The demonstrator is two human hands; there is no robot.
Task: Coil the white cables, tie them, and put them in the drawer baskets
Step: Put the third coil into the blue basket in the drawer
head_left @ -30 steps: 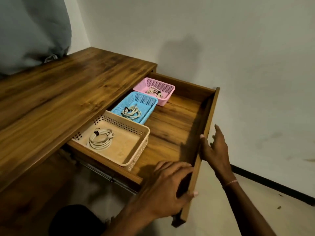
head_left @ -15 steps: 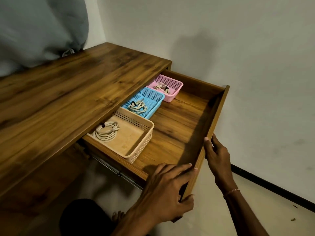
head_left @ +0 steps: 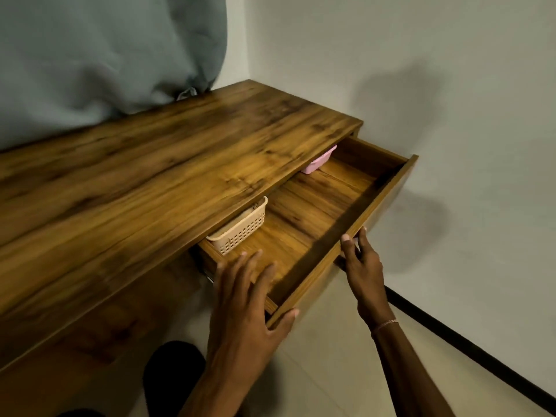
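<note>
The wooden drawer stands half open under the desk top. Only a corner of the beige basket and an edge of the pink basket show at the desk's edge. The blue basket and the coiled white cables are hidden beneath the desk top. My left hand lies over the near corner of the drawer front, fingers straight and spread, thumb against the panel's outer edge. My right hand presses flat on the outside of the drawer front, thumb on its top edge.
A grey-green curtain hangs down onto the back left of the desk. A white wall with a black baseboard runs close behind the drawer front. A dark-clothed leg shows on the tiled floor below.
The drawer has slid in under the desk with both hands on its front. The blue basket and all cable coils have gone out of sight.
</note>
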